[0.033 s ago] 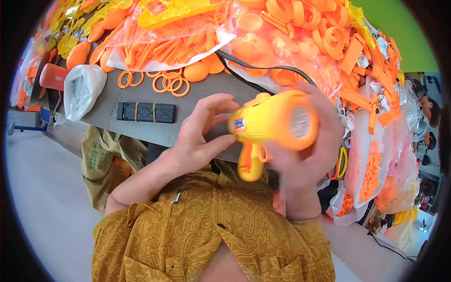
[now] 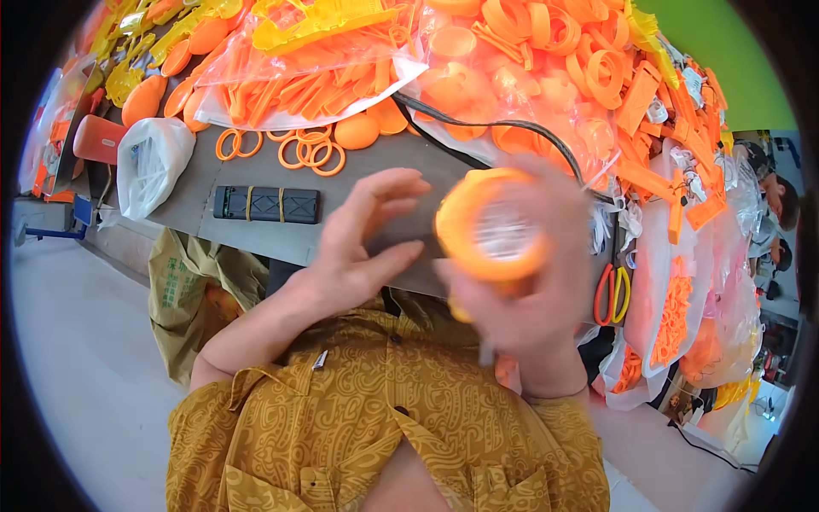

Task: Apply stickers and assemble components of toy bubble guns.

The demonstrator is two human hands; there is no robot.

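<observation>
My right hand (image 2: pixel 546 264) is wrapped round a yellow-and-orange plastic device with a pistol grip (image 2: pixel 490 226), blurred by motion. Its round orange rim and whitish, clear front face up toward me, while most of its yellow body and handle are hidden behind the hand. Just left of it, my left hand (image 2: pixel 358 235) holds nothing; its thumb and fingers are spread apart, curved toward the device without touching it. Beyond the left hand lies a black oblong part (image 2: pixel 266 205) bound with two tan bands on the grey table (image 2: pixel 192 192).
Orange rings (image 2: pixel 311 149) and a white plastic bag (image 2: pixel 152 166) lie toward the left. Piles of bagged orange parts (image 2: pixel 316 94) line the far side and right. Red-and-yellow-handled scissors or pliers (image 2: pixel 612 294) lie right of my hand. An olive bag (image 2: pixel 192 290) sits below the table edge.
The device has come away from my left hand, moving right in my right hand. It has turned so its round front faces up, hiding its yellow body and most of its handle.
</observation>
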